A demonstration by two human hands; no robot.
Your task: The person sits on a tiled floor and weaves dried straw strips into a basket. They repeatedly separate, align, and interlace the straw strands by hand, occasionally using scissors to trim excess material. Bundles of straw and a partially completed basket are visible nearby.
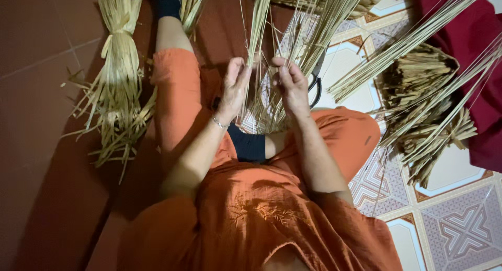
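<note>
I sit on the floor in orange clothes with one leg stretched out. My left hand (235, 85) pinches a few pale straw strips (257, 25) that rise toward the top of the view. My right hand (291, 85) grips neighbouring strips of the same upright bunch of thin reed stalks (319, 20). Both hands are close together, about a hand's width apart, above my bent knee. The lower ends of the strips (269, 111) fan out between my wrists.
A tied bundle of flat straw (117, 67) lies on the red floor at left. Black scissors (316, 85) rest behind my right hand. More reed bundles (423, 109) lie on the patterned tiles at right, beside a dark red cloth (481, 51). A woven basket edge (361, 1) is at top.
</note>
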